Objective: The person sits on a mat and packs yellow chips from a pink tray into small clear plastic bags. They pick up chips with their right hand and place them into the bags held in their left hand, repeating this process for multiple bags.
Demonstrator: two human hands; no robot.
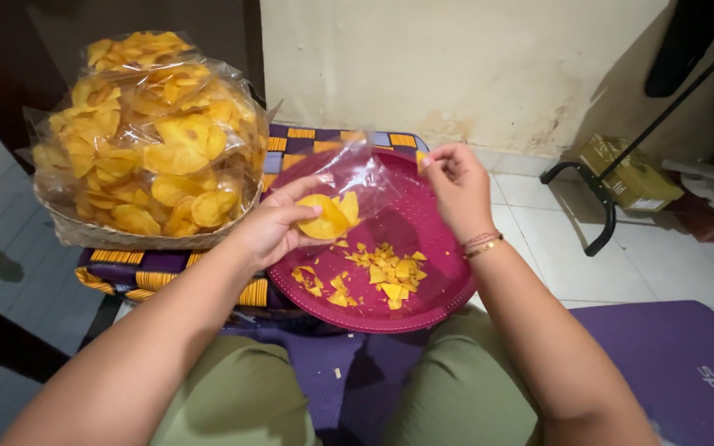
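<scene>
My left hand pinches a few whole yellow chips at the mouth of a small clear plastic bag. My right hand grips the bag's far edge and keeps it spread above a round magenta perforated tray. Broken yellow chip pieces lie scattered on the tray's near half. The tray rests across my lap, over my green-clad knees.
A big clear bag of yellow chips sits in a woven basket on a purple and yellow patterned stool at left. A purple mat, a black stand leg and a small box lie at right.
</scene>
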